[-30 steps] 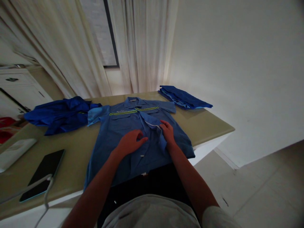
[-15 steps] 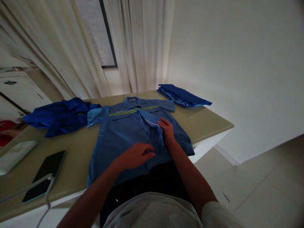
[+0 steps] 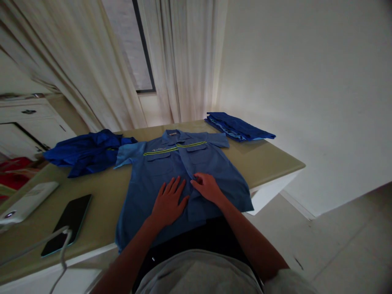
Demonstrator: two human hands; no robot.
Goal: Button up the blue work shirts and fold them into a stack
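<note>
The blue shirt (image 3: 183, 171) lies spread on the table (image 3: 269, 159) — soft, light, likely limp. Left hand (image 3: 168, 201) and right hand (image 3: 207, 187) press flat, fingers open; hems offer hold.

Lying on the table (image 3: 269, 157): folded blue garments (image 3: 239, 127) far right, crumpled blue clothing (image 3: 85, 152) left, cabled phone (image 3: 67, 224) nearer.

blue work shirt (image 3: 171, 163), yellow chest stripe, spread flat front-up on table, front closed.

Blue shirt (image 3: 171, 171) with a neon-yellow chest stripe (image 3: 174, 148)
</note>
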